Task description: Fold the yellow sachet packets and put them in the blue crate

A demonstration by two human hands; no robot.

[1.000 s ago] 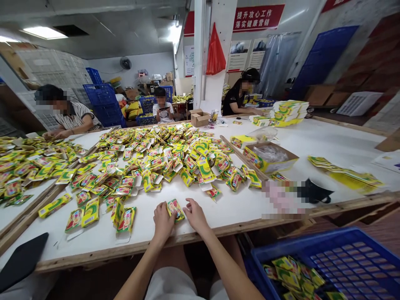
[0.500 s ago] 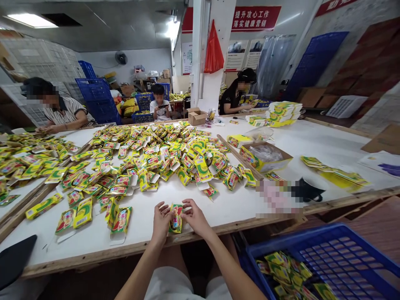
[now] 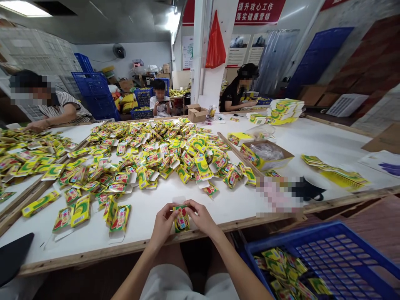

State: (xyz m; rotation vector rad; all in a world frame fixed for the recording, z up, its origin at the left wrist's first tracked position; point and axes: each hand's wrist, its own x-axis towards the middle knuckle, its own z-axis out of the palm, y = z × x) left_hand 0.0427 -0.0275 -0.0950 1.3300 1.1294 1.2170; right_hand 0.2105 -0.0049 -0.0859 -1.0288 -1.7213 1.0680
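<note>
A small yellow, green and red carton (image 3: 181, 218) stands upright above the near edge of the white table (image 3: 312, 141), held between both hands. My left hand (image 3: 164, 225) pinches its left side and my right hand (image 3: 201, 217) pinches its right side, fingers curled. A white flap sticks up from the carton's top. Just beyond lies a big heap of the same cartons (image 3: 156, 156), spread over the middle of the table.
A blue crate (image 3: 331, 258) holding several cartons sits low at my right. An open cardboard box (image 3: 267, 155), a stack of flat cartons (image 3: 337, 173) and a wooden divider strip (image 3: 237, 154) lie to the right. Other people work at the far side. A dark object (image 3: 14, 258) lies lower left.
The carton lay flat under my fingers, then was lifted and turned upright between both hands, closer to me. The view shifted slightly downward.
</note>
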